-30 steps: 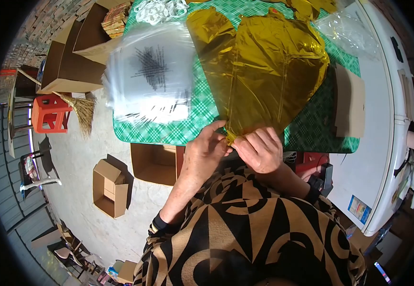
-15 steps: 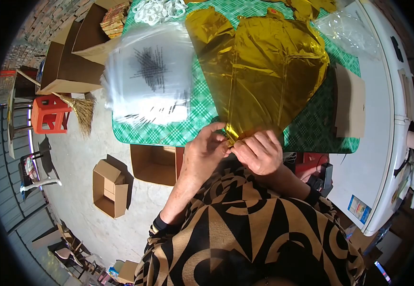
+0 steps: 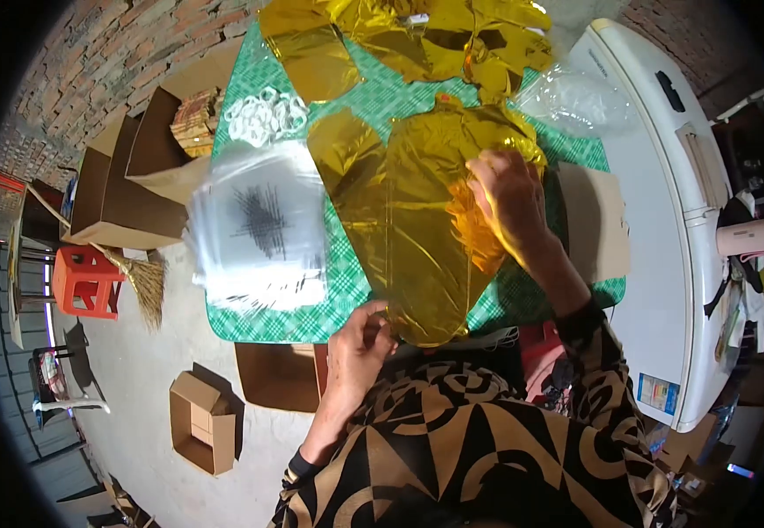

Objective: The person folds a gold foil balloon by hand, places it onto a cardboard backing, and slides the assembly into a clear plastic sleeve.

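Head view: the gold foil piece [image 3: 426, 273] lies on the green bench [image 3: 344, 282], right in front of me, its rounded near end reaching the edge. I judge it very light, thin and limp, slick under the fingers and easy to crease or tear. A seam or along the rim looks the best place to take hold, lightly, with fingertips rather than nails. My left hand [image 3: 353, 356] is low at the foil's near left edge, fingers curled in and tips close together; whether they pinch the foil I cannot tell. My right hand [image 3: 514, 202] is well apart from it, arm stretched forward, fingers bent down over the far right part; I cannot tell if they grip or only rest. Clear plastic bags [image 3: 263, 264] lie to the left.
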`<state>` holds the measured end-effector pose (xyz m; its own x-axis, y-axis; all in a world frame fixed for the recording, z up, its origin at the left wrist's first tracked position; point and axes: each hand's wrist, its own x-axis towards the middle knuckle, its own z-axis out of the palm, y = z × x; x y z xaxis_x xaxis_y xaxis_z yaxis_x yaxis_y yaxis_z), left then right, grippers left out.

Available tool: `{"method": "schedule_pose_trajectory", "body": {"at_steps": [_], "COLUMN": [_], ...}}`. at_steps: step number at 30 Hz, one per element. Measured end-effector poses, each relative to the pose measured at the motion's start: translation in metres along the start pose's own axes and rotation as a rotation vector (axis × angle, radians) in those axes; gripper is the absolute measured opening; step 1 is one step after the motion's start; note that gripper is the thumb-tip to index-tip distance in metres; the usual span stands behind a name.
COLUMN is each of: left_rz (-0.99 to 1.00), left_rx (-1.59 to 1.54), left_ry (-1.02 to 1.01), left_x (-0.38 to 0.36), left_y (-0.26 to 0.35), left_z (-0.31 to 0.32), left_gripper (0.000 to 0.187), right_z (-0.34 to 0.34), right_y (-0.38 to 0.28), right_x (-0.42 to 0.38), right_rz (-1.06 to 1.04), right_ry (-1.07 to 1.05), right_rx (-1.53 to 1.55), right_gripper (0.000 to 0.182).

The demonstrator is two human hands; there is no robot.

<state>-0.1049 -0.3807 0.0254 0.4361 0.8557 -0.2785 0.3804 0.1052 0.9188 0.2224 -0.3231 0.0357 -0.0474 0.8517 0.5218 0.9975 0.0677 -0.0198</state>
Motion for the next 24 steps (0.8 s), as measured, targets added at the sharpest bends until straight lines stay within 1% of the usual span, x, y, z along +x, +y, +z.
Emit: {"method": "schedule_pose_trajectory", "body": {"at_steps": [1,4,5,7,8,10,11,14,17,20,24], "left_rz": [-0.003,0.020,0.023,0.050,0.081,0.142,0.185,0.279,0.227,0.353,0.553], "left_rx": [0.005,0.012,0.019,0.013,0.060,0.154,0.171,0.259,0.447,0.551,0.560], "left_ry": [-0.005,0.000,-0.003,0.000,0.011,0.030,0.055,0.092,0.069,0.209,0.195], "left_x": [0.001,0.002,0.002,0.002,0.002,0.003,0.003,0.003,-0.001,0.003,0.033], "left_y": [0.000,-0.002,-0.002,-0.005,-0.006,-0.007,-0.005,0.003,0.025,0.035,0.051], "left_z": [0.000,0.001,0.002,0.002,0.001,0.001,0.001,0.001,-0.003,-0.001,0.004], "left_gripper": [0.034,0.033,0.033,0.034,0.035,0.036,0.039,0.038,0.041,0.046,0.051], "right_z": [0.012,0.041,0.049,0.056,0.059,0.059,0.059,0.059,0.062,0.058,0.057], "right_y": [0.017,0.044,0.050,0.050,0.051,0.052,0.053,0.054,0.058,0.056,0.058], "right_x": [0.008,0.024,0.025,0.026,0.025,0.024,0.023,0.023,0.022,0.024,0.023], "right_rz": [0.008,-0.075,-0.091,-0.076,-0.066,-0.043,-0.032,-0.025,-0.038,-0.019,-0.015], "right_ry": [-0.048,-0.033,-0.060,-0.081,-0.092,-0.144,-0.169,-0.185,-0.162,-0.195,-0.181], "right_rx": [-0.029,0.000,-0.028,-0.084,-0.113,-0.087,-0.074,-0.078,-0.127,-0.125,-0.106], "right_gripper": [0.041,0.047,0.051,0.051,0.051,0.050,0.050,0.050,0.050,0.050,0.049]}}
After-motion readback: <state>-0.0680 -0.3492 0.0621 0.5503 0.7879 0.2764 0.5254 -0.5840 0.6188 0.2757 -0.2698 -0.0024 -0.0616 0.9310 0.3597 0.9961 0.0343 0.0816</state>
